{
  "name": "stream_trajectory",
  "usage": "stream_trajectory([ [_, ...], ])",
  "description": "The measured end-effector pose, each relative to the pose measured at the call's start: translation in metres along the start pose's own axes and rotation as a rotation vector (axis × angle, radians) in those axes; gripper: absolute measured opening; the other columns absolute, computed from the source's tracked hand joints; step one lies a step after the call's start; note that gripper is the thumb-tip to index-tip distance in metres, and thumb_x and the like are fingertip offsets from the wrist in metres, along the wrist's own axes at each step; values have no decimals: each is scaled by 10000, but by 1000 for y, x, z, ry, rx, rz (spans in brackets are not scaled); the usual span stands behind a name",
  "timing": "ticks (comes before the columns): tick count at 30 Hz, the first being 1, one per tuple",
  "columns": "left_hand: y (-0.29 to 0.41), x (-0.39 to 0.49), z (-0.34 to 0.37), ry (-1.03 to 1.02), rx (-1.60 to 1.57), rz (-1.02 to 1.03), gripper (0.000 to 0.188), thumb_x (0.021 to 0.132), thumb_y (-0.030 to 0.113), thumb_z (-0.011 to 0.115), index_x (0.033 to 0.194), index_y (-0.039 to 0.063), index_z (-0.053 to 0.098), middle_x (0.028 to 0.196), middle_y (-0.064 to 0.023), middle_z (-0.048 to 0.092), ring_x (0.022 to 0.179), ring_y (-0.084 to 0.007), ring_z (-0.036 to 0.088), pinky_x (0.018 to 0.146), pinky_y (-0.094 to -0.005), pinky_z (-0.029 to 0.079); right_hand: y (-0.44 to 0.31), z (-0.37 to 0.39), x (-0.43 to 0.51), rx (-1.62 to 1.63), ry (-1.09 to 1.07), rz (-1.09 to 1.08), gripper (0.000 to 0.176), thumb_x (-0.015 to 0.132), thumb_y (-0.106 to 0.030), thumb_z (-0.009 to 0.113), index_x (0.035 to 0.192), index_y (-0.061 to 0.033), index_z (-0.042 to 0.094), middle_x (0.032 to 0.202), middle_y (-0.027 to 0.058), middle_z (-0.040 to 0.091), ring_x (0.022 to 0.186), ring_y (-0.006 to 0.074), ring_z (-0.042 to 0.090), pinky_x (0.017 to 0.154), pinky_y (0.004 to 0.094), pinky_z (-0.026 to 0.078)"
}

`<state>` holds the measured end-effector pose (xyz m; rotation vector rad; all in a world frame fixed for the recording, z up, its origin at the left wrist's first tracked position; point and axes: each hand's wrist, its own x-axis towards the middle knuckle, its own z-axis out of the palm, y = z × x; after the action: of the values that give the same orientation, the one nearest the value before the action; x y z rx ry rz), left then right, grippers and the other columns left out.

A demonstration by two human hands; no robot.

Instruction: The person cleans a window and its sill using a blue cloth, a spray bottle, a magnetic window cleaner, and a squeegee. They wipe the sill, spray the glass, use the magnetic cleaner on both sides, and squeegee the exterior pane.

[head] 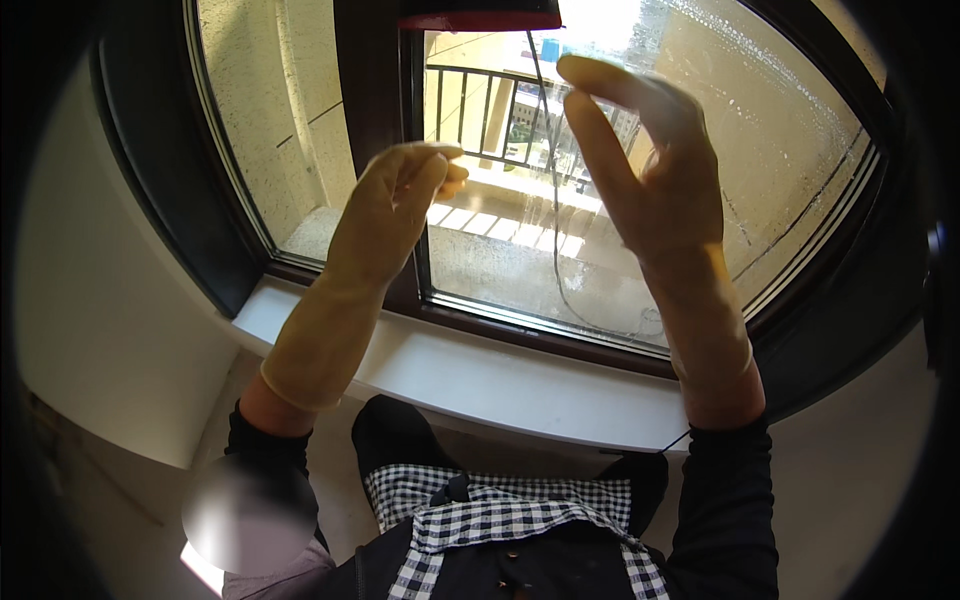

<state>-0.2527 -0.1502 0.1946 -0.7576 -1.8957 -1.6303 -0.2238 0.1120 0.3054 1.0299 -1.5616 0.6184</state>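
Observation:
A pale rubber glove covers my left hand (390, 210), which is raised before the window's upright frame bar; its fingers are curled with thumb and fingertips near each other, and whether anything thin is pinched there I cannot tell. Higher on the right, my right hand (652, 157), gloved too, has thumb and fingers apart and holds nothing. Between the hands a thin dark cord (554, 172) hangs in front of the wet window pane (502, 262). Above it, at the picture's top edge, is part of a black device with a red rim (484, 19).
A white windowsill (480, 382) runs below the dark window frame (525, 334). Beyond the glass stands a balcony railing (487, 112). Drops and streaks mark the right side of the glass. At lower left, another person's sleeve (289, 574) shows beside a blurred patch.

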Motion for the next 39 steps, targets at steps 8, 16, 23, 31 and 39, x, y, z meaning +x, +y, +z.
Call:
stream_trajectory([
  [8, -40, -301, -12, -969, 258, -750, 305, 1156, 234, 514, 1151, 86, 781, 761, -83, 634, 727, -205, 614, 739, -325, 522, -75, -147, -320, -78, -915, 517, 561, 735, -296, 966, 1140, -22, 693, 1147, 145, 756, 1014, 351, 755, 846, 430, 623],
  [16, -46, -330, 11, -1461, 350, -362, 621, 1137, 543, 490, 778, 90, 715, 788, -99, 757, 781, -347, 743, 695, -464, 602, -42, -200, -416, 42, -1177, 517, 877, 626, -378, 1011, 1376, -102, 652, 1308, 111, 686, 1112, 346, 728, 939, 472, 585],
  [23, 31, -322, 16, -1259, -83, -290, 296, 1022, 281, 703, 782, 122, 634, 754, -47, 670, 747, -274, 714, 617, -413, 559, -30, -201, -441, 60, -1050, 535, 910, 582, -358, 1021, 1395, -161, 664, 1325, 75, 684, 1052, 313, 718, 878, 453, 558],
  [31, 111, -296, 45, -1467, -37, -464, 383, 1090, 364, 590, 846, 89, 696, 832, -138, 737, 825, -385, 733, 740, -501, 596, -33, -197, -457, 48, -1044, 576, 882, 565, -300, 1016, 1358, -213, 640, 1358, 41, 618, 1111, 291, 657, 895, 468, 535],
  [39, 252, -329, 92, -1332, 294, -1155, 547, 1155, 511, 435, 1099, 48, 721, 1094, -188, 769, 1044, -398, 730, 946, -480, 572, -155, -186, -358, 112, -1578, 897, 881, 887, -414, 848, 1652, -189, 474, 1738, 257, 362, 1594, 426, 372, 1301, 506, 295],
])
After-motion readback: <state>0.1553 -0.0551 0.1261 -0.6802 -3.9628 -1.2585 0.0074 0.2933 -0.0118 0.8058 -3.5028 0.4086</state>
